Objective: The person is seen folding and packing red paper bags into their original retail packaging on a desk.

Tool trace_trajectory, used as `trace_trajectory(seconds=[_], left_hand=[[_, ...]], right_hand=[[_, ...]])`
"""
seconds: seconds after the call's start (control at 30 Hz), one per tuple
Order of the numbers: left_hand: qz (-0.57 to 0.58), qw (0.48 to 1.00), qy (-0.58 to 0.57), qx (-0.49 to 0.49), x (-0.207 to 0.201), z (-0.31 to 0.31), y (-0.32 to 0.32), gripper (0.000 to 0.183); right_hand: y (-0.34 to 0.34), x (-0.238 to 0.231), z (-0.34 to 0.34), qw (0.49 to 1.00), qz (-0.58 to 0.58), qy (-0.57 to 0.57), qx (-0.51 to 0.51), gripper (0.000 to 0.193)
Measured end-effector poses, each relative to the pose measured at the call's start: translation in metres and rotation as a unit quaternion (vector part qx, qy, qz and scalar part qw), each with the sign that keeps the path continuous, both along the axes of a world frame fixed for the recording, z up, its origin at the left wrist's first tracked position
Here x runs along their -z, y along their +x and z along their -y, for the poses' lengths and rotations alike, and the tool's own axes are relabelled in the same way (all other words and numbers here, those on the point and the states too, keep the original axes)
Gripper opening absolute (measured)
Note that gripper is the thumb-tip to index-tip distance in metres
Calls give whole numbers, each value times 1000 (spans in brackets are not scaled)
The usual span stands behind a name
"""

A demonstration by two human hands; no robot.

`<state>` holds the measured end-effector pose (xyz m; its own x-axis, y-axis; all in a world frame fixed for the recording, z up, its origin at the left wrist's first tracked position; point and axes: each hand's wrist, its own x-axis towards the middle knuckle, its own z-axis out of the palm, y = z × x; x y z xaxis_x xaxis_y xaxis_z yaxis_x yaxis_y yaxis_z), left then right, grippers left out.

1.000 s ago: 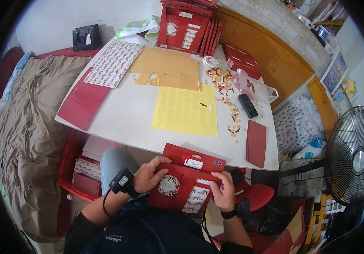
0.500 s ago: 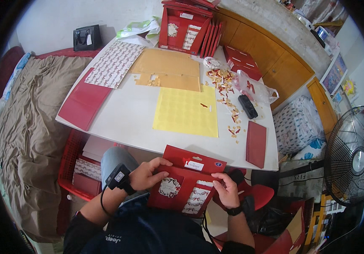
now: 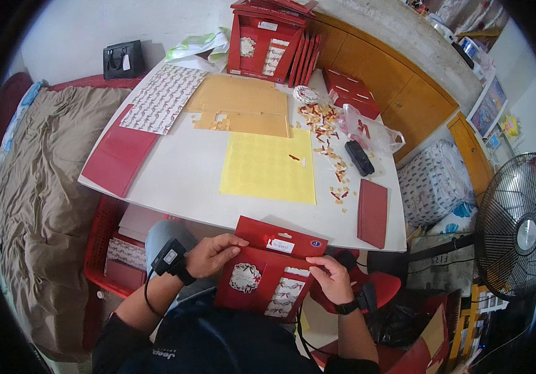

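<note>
A flat red cardboard package [image 3: 266, 268] hangs over my lap, just off the table's near edge. Its front has cut-outs showing a scalloped white piece and a strip printed with bows, and a hanging tab with a slot forms its top. My left hand [image 3: 216, 252] pinches the upper left edge near the fold, thumb on the front. At the upper right edge, my right hand [image 3: 333, 279] grips it the same way. Fingers behind the card are hidden.
On the white table [image 3: 180, 181] lie a yellow sheet [image 3: 268, 168], brown card [image 3: 240, 103], bow-patterned sheets [image 3: 162, 100], red cards [image 3: 372, 213], small paper scraps [image 3: 319, 118] and a black case [image 3: 359, 158]. Similar red packages [image 3: 261, 47] stand behind. A fan [image 3: 520, 227] is at right.
The table and its contents appear shifted slightly left and down in view. Both hands keep their hold on the red package, which has barely moved.
</note>
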<state>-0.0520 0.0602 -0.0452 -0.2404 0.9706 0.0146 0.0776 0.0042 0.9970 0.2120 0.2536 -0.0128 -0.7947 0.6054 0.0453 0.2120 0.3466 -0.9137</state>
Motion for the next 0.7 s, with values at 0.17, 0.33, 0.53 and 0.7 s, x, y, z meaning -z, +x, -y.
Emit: trace_trajectory(seconds=[0.17,0.33,0.53,0.7], left_hand=[[-18,1000,7,-13,-1,-4,-7,20],[14,1000,-13,-1,-3,-6,-8,17],[138,989,50,-6,6,-18,11,15],[125,991,44,-22,13,-17,10,15]], right_hand=[[-13,-15,6,979,13,201,35,19],[-36,-49,32,872,60,486,31,30],[-64,-6,32,941,-39,331,-53,26],[-69,-1,30,944,-51,321,-59,23]])
